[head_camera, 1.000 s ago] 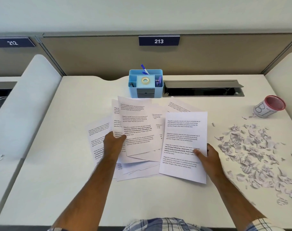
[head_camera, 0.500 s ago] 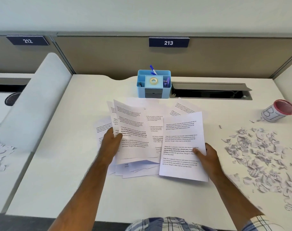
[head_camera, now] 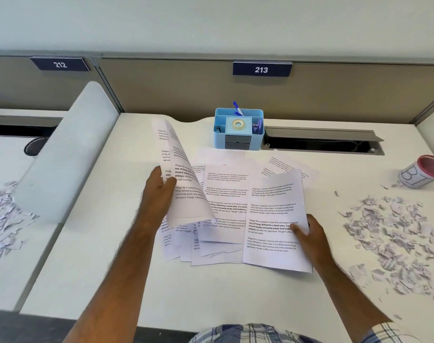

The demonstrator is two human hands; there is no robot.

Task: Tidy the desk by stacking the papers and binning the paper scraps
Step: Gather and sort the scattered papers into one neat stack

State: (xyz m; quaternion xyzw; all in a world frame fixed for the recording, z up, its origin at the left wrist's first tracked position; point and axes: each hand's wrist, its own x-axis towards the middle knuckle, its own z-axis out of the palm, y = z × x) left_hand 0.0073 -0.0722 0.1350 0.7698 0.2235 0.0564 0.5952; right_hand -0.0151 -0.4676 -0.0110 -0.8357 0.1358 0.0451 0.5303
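Note:
Several printed white sheets lie fanned out in the middle of the white desk. My left hand grips a few sheets by their left edge and holds them lifted and curled above the pile. My right hand pinches the right edge of a separate sheet lying at the pile's right side. Torn paper scraps are scattered over the desk's right part. A small cup-like bin with a red rim lies tilted at the far right.
A blue desk organiser with tape and pens stands at the back centre, beside an open cable slot. A grey divider bounds the desk on the left; more scraps lie on the neighbouring desk.
My left hand has raised its sheets off the pile, so they now stand curled upward to the left. My right hand stays on the right sheet. The camera has shifted left.

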